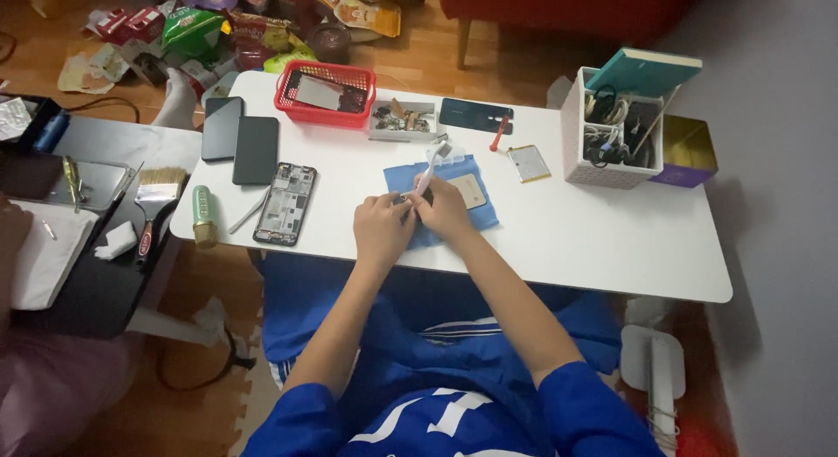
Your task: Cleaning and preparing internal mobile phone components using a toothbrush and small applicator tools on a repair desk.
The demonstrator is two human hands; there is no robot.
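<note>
Both hands meet over a blue cloth [482, 211] on the white table [594, 239]. My left hand [381, 226] pinches a small dark part [401, 198] at its fingertips. My right hand [446, 209] grips a white toothbrush [430, 166], its head pointing away toward the far side and its lower end against the small part. A flat beige phone piece [470, 190] lies on the cloth just right of my right hand.
An opened phone body [285, 204] and two dark phones [243, 139] lie at the left. A red basket [326, 92], a parts tray [401, 120], a dark phone [474, 115], a battery [529, 163] and a white organizer [611, 130] stand at the back.
</note>
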